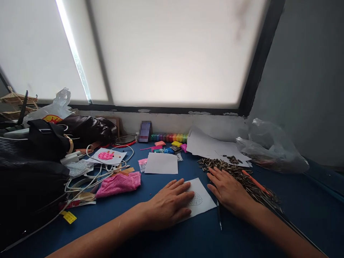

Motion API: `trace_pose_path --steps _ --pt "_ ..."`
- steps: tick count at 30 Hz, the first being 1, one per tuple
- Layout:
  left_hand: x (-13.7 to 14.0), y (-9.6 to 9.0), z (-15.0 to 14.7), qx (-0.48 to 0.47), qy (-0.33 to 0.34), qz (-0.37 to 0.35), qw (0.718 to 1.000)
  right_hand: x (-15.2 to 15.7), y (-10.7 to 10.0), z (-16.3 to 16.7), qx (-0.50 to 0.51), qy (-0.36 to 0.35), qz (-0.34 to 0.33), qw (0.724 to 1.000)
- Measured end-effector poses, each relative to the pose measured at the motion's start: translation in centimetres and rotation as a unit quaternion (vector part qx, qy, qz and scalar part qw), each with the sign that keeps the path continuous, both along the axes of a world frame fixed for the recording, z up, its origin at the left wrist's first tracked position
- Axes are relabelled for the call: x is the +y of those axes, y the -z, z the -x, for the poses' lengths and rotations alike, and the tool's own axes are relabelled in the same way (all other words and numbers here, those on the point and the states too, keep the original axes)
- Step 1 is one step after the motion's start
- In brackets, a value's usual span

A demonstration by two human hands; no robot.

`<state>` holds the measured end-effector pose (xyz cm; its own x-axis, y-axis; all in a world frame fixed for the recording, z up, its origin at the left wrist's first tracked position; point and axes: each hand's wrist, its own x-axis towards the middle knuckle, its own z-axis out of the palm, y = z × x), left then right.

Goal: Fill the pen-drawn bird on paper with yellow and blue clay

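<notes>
Under my left hand (173,200) lies a small sheet of white paper (201,186) with a rounded pencil drawing on it. That hand rests flat with its fingers stretched out, covering part of the drawing. To the right, my right hand (224,188) lies open, its fingertips at the edge of a heap of sunflower seeds (258,191). A dark pen (219,216) lies beside the drawing, its upper end close to my right hand. An orange stick-like thing (256,182) rests across the seeds.
Blank white paper (161,163) lies ahead, with colourful clay packets (176,144) behind it. On the left are a pink cloth (119,184), white cables (100,175) and a black bag (29,193). Paper sheets (212,145) and a clear plastic bag (274,150) lie at the back right.
</notes>
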<state>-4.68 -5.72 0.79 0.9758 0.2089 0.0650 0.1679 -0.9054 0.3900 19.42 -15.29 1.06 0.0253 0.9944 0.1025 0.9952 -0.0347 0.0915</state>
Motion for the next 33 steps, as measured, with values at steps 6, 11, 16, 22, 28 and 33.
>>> trace_pose_path --steps 6,11,16,22,28,33 --pt "-0.1 -0.3 -0.1 0.050 -0.020 0.010 0.998 -0.7 0.1 0.8 0.012 -0.043 0.005 0.999" --pt "0.3 -0.4 0.2 0.023 -0.003 0.015 1.000 -0.8 0.4 1.1 0.009 -0.066 0.018 0.998" --pt "1.2 -0.4 0.1 -0.012 -0.020 -0.002 1.000 -0.9 0.4 0.7 -0.004 -0.068 0.029 0.997" --pt "3.3 0.7 -0.1 0.040 -0.265 -0.038 0.963 -1.2 0.5 1.1 -0.004 -0.070 0.042 0.997" --pt "2.2 0.8 -0.1 0.064 -0.186 -0.001 0.981 -1.1 0.8 1.1 0.004 -0.079 0.040 0.996" --pt "0.9 0.1 -0.3 0.018 -0.131 0.002 0.991 -0.9 0.9 0.8 0.019 -0.079 0.031 0.996"
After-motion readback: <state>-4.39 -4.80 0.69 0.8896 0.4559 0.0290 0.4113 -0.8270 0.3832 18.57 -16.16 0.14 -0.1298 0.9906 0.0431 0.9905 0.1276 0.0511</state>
